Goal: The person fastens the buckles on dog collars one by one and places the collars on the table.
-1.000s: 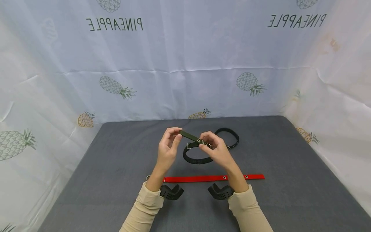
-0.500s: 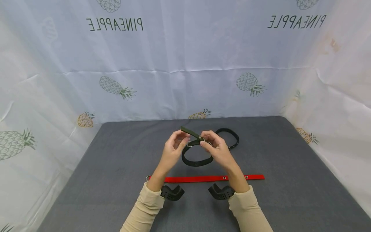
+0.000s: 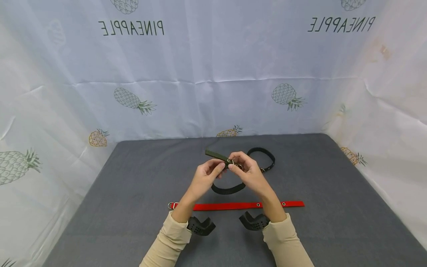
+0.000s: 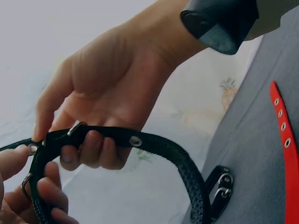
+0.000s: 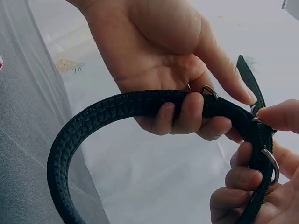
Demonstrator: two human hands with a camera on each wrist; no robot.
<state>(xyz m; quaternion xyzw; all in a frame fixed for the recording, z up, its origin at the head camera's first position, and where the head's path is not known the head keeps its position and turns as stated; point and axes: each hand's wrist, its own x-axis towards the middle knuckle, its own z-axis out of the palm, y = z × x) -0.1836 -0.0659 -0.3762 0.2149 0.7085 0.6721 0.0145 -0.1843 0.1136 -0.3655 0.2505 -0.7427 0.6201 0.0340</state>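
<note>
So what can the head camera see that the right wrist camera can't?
Only the head view shows the red strap lying flat on the gray table, the second black collar behind the hands, the pineapple curtain and both cream sleeves.

Only the right wrist view shows, up close, the woven texture of the dark collar and the metal buckle by the fingers.

Both show the left hand and the right hand gripping the same dark collar at its buckle end, held up off the table.
</note>
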